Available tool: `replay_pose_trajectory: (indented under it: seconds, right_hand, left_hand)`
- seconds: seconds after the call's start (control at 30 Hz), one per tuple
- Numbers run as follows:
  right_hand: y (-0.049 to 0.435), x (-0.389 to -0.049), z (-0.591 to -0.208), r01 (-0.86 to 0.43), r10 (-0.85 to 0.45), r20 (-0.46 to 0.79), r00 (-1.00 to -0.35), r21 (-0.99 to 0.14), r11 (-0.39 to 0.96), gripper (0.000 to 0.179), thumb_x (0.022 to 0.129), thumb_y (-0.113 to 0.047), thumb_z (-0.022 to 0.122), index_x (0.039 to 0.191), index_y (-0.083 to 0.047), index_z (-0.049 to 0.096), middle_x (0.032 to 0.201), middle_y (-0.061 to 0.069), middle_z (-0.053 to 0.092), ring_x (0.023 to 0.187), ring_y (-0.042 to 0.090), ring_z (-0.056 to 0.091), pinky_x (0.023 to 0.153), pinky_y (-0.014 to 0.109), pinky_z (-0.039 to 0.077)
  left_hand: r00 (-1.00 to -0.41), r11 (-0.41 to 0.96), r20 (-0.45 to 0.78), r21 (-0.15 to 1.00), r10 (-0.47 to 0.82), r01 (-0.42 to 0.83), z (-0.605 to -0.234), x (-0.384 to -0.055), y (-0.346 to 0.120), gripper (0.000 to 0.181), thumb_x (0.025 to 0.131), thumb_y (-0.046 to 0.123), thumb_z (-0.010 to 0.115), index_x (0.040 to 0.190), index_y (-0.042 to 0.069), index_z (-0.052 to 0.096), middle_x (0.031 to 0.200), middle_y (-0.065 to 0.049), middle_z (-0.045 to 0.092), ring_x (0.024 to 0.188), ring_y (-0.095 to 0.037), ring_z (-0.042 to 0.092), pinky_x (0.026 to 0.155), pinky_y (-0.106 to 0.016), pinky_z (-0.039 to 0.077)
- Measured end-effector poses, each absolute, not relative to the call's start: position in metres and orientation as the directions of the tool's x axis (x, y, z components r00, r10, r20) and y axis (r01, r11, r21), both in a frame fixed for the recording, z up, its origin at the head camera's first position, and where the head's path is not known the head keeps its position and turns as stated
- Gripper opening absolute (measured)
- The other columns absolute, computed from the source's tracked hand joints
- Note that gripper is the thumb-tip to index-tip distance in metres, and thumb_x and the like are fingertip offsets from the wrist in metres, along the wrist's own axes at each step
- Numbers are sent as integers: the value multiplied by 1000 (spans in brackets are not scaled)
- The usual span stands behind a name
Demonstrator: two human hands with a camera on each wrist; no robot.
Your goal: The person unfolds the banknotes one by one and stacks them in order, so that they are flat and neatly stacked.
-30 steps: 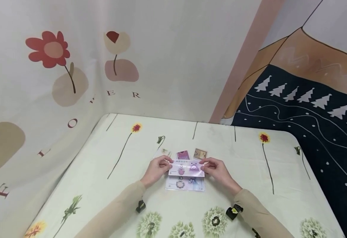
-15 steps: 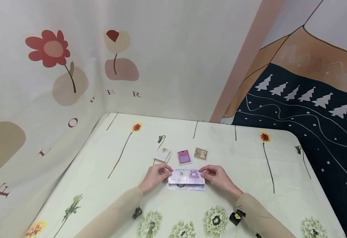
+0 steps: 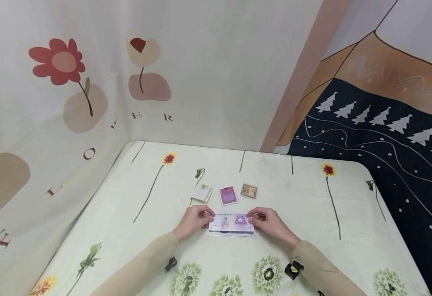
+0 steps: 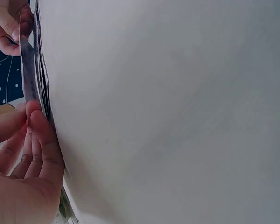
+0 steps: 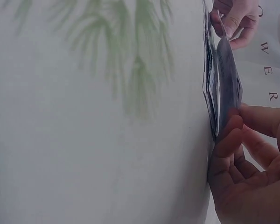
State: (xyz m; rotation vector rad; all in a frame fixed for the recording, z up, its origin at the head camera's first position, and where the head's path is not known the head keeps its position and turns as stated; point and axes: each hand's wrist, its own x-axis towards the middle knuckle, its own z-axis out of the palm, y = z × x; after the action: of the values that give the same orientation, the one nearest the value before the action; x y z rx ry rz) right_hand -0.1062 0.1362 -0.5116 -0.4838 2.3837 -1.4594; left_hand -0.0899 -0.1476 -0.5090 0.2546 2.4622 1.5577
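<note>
lower in the frame now, the purple note [image 3: 232, 223] has come down toward the bottom edge with both your hands, so that it covers most of the stack of notes [image 3: 231, 234] it left half bared a second ago. the white card [image 3: 202, 192], partly hidden then, lies in full view, beside the violet card [image 3: 228, 195] and the brown card [image 3: 249, 191] above your hands. for the work at hand, that seems to bring the note nearly in line with the stack, with only a thin strip left along the near edge.

your note's long axis runs left to right across the frame, almost level. its printed 5 reads upright to you, top toward the upper edge, with the animal figure on the right half.

your left grip [image 3: 192, 222] pinches the note's left end between thumb and fingers, and your right grip [image 3: 271, 222] pinches its right end. you hold it just above the stack at lower centre: both wrist views show a narrow gap between the two, though you can't tell whether they touch anywhere. the stack rests on the desk [image 3: 164, 218].
</note>
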Motion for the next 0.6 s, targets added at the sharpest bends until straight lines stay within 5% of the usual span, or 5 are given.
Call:
replay_pose_trajectory:
  seconds: [0.6]
  right_hand:
    - [132, -109, -516, -234, -469, -43, -882, -824, 515, 11, 86, -5, 70, 96, -7, 69, 67, -6, 54, 57, 7, 47, 53, 23, 41]
  left_hand:
    - [-961, 504, -138, 863, 240, 2, -507, -95, -143, 9, 80, -5, 72, 88, -1, 70, 68, -2, 66, 57, -11, 60, 52, -23, 53]
